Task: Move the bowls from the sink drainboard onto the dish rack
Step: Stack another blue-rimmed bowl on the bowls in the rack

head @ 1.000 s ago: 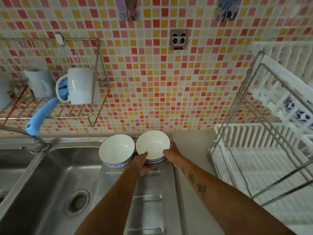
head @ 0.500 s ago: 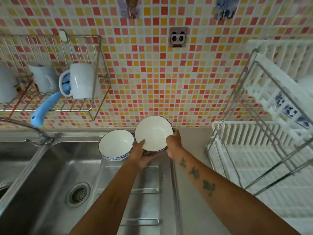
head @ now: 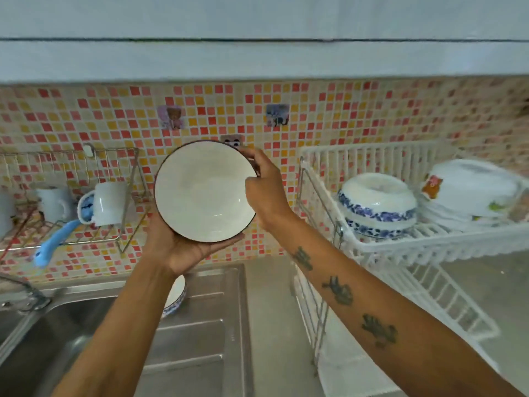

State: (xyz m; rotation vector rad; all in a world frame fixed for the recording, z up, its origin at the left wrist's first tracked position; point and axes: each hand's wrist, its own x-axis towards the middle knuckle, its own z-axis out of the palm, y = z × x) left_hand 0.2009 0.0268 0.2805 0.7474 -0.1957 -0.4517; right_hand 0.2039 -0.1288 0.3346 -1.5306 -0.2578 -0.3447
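From the head view, both the left hand [head: 183,247] and right hand [head: 264,193] grip one bowl [head: 204,191] up in the air, the rack [head: 400,247] waits at 3 o'clock, and a second bowl [head: 175,298] sits on the drainboard [head: 206,325], so I think the job is just starting.

Bowl up between my hands, rack off to the right.

I've got one bowl [head: 204,193] over the drainboard [head: 200,325], another bowl [head: 175,296] sits below it, dish rack [head: 400,245] right, sink [head: 51,333] left.
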